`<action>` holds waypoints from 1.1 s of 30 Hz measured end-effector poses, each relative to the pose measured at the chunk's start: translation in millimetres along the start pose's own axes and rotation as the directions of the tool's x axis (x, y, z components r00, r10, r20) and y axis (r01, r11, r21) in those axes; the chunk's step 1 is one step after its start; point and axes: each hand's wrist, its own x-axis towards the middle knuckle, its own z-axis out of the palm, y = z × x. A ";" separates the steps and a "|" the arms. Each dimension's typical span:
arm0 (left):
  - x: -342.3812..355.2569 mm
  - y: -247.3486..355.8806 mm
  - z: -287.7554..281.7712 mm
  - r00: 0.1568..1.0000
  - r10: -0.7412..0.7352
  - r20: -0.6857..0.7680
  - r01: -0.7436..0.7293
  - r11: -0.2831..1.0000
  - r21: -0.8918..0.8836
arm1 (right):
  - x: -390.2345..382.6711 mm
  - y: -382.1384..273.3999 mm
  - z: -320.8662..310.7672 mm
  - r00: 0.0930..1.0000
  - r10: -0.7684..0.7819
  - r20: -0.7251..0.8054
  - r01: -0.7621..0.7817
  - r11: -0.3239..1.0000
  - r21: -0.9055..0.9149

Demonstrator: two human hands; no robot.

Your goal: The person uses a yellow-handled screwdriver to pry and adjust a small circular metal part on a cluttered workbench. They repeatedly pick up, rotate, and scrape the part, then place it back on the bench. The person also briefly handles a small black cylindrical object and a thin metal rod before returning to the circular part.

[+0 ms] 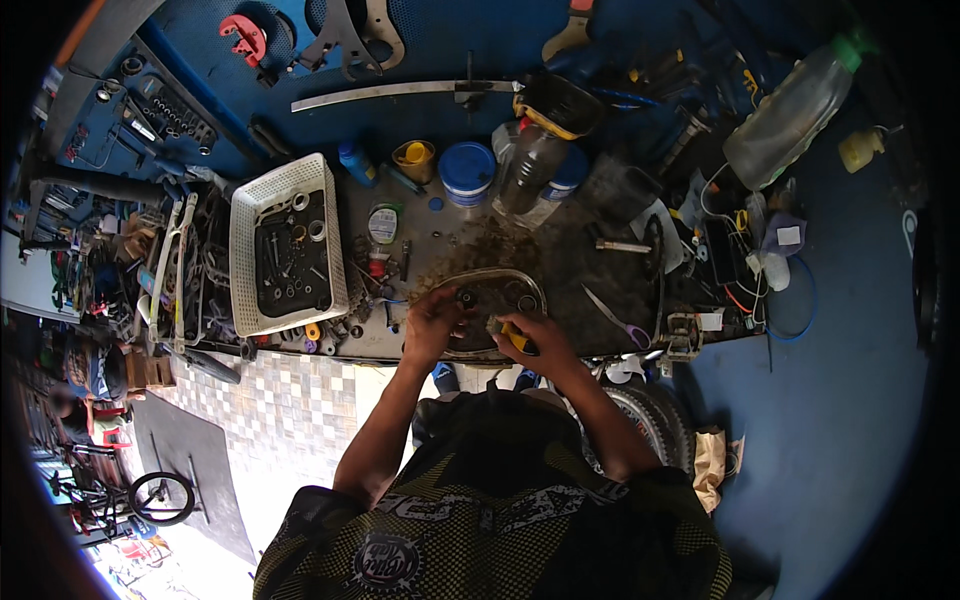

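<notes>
My left hand (433, 325) is over the left side of an oval metal tray (540, 292), its fingers closed around a small dark round part (466, 298). Just to its right, my right hand (540, 345) grips a yellow and black handled tool (518, 338) with a pale, brush-like tip, held over the tray near the left hand. Another dark ring (527, 303) lies in the right part of the tray. Scissors (625, 320) with purple handles lie to the right of the tray.
A white plastic basket (242, 255) of metal parts stands left. Blue-lidded tubs (466, 165), bottles (785, 125) and a cup stand behind the tray. Loose tools and cables crowd both sides of the bench (580, 250). A bicycle tyre (645, 430) is below at right.
</notes>
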 end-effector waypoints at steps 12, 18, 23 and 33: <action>-2.0 -6.3 5.1 0.947 0.309 -0.092 -0.254 0.891 0.377 | 51.4 -35.6 21.6 0.926 0.297 -0.234 -0.203 0.912 0.356; -2.0 -0.1 6.1 0.953 0.277 -0.125 -0.227 0.922 0.313 | 46.0 -31.6 29.4 0.899 0.372 -0.233 -0.248 0.869 0.429; 3.5 4.0 5.0 0.970 0.218 -0.107 -0.188 0.954 0.235 | 35.6 -36.8 34.1 0.945 0.237 -0.224 -0.140 0.915 0.379; 8.6 -0.6 -5.2 0.970 0.242 0.021 -0.225 0.861 0.455 | 28.8 -9.8 -4.0 0.991 0.040 -0.131 -0.035 0.999 0.041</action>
